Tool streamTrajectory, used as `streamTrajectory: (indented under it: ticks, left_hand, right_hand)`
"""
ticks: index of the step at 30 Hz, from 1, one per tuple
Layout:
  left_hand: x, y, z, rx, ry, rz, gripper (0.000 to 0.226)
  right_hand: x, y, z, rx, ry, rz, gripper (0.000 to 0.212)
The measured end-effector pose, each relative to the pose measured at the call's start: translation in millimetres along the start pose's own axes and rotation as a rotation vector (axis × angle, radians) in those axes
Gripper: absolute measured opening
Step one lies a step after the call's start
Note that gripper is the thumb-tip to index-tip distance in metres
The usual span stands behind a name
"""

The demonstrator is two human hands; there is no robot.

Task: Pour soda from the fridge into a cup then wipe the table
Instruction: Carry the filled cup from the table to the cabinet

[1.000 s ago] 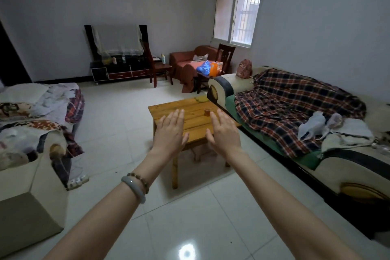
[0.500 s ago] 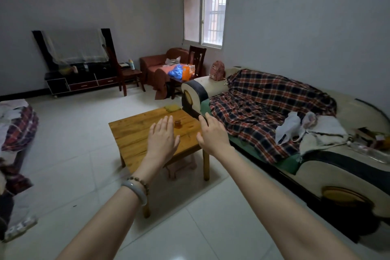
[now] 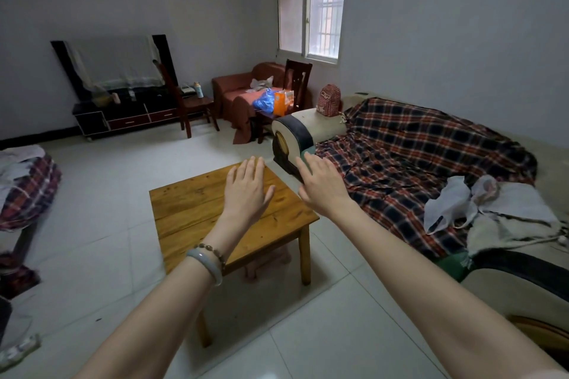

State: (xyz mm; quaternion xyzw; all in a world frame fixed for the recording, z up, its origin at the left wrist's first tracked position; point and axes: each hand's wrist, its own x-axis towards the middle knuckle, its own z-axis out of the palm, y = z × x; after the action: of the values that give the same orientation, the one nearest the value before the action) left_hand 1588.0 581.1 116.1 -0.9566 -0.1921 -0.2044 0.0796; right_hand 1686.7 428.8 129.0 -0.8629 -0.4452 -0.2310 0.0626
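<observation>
Along the right of the room runs a sofa under a plaid blanket, and just left of its far armrest stands the low wooden table, its top seemingly a little longer from near to far. Both arms reach out palm-down and hold nothing, fingers straight and close together: the left hand hovers over the table's far right corner, the right hand just past its right edge. No cup, soda or fridge shows, though a cup may sit hidden behind the hands.
</observation>
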Motion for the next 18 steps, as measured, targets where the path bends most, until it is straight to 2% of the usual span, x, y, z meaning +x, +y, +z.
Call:
streamTrajectory:
  ticks: [7, 18]
  left_hand:
    - [85.9, 22.2, 43.8, 0.045, -0.019, -0.067, 0.069]
    - [216.4, 61.5, 95.9, 0.139, -0.039, -0.223, 0.069]
  right_hand:
    - [71.0, 74.3, 45.3, 0.054, 0.01, -0.068, 0.059]
    - [195.8, 189.4, 117.5, 0.067, 0.002, -0.316, 0.06]
